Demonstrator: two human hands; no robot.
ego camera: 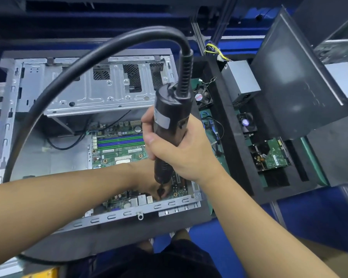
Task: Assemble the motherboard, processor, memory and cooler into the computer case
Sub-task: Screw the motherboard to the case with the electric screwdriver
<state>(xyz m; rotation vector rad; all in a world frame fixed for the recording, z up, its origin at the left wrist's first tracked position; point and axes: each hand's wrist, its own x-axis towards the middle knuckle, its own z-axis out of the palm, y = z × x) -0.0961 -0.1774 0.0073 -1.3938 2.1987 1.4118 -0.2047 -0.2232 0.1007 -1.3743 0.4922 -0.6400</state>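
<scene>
An open grey computer case lies flat in front of me. Inside it sits the green motherboard, its blue and green memory slots at the far side. My right hand grips a black electric screwdriver held upright, its bit down at the board's near right corner. My left hand reaches under the tool to the bit's tip, fingers pinched there; what they pinch is hidden by the tool.
A thick black cable arcs from the screwdriver over the case to the left. A black foam tray on the right holds a small fan, a silver power supply and a circuit board. A dark panel leans behind.
</scene>
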